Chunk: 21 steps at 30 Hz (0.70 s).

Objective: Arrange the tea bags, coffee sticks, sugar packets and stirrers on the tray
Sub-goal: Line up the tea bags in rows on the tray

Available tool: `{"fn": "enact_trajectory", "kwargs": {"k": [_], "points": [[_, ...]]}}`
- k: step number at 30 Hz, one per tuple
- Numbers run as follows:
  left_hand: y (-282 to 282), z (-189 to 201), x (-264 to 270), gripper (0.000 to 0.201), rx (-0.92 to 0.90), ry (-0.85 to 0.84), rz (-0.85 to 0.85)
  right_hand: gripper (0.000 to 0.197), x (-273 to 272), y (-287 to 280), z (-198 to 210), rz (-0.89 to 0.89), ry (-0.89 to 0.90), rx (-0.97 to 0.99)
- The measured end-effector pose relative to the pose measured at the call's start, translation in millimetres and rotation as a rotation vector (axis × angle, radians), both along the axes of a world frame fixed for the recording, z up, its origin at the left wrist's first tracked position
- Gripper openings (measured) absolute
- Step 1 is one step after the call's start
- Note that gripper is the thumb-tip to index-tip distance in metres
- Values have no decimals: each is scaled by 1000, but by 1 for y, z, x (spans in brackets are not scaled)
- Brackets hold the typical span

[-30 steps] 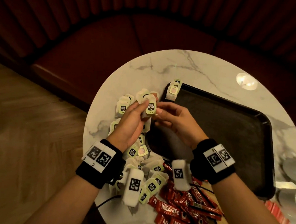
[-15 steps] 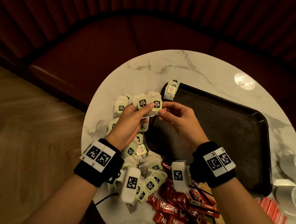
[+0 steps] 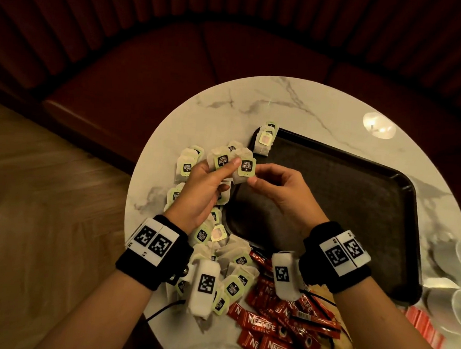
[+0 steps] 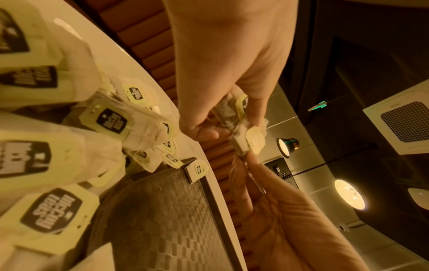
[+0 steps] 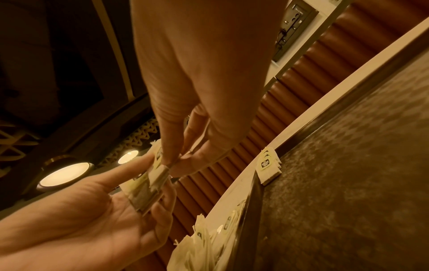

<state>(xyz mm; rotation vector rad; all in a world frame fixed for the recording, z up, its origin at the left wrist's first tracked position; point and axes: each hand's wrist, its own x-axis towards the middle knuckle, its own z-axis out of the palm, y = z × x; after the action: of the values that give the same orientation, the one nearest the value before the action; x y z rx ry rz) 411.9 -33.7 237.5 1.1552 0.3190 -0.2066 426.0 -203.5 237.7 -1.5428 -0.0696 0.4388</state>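
Note:
My left hand [image 3: 228, 166] grips a small bunch of tea bags [image 3: 222, 160] with yellow-green labels, held above the left rim of the dark tray [image 3: 329, 206]. My right hand [image 3: 252, 177] pinches the lower corner of the rightmost held tea bag [image 3: 247, 166]. In the left wrist view the held tea bags [image 4: 234, 113] sit between both hands. In the right wrist view my right fingertips pinch the tea bags [image 5: 155, 176] over my left palm. A short stack of tea bags [image 3: 264, 141] lies in the tray's far left corner.
Loose tea bags [image 3: 187, 166] are heaped on the marble table [image 3: 254, 103] left of the tray. Red Nescafe sticks [image 3: 269, 328] lie near the front edge and red packets [image 3: 424, 328] at the right. Clear cups [image 3: 459, 266] stand at the far right. A red bench curves behind.
The tea bags in my left hand have spread from one stack to two labels side by side. My right fingertips have moved up onto the right-hand bag.

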Motion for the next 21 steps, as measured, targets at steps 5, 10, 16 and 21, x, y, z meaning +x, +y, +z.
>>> {"fn": "enact_trajectory", "kwargs": {"k": [5, 10, 16, 21], "points": [[-2, 0, 2, 22, -34, -5, 10, 16, -1, 2, 0, 0, 24, 46], [-6, -2, 0, 19, 5, -30, -6, 12, -4, 10, 0, -107, 66, 177], [-7, -4, -2, 16, 103, -77, 5, 26, -7, 18, 1, -101, 138, 245], [-4, -2, -2, 14, 146, -88, -25, 35, -6, 18, 7, -98, 185, 290]]}}
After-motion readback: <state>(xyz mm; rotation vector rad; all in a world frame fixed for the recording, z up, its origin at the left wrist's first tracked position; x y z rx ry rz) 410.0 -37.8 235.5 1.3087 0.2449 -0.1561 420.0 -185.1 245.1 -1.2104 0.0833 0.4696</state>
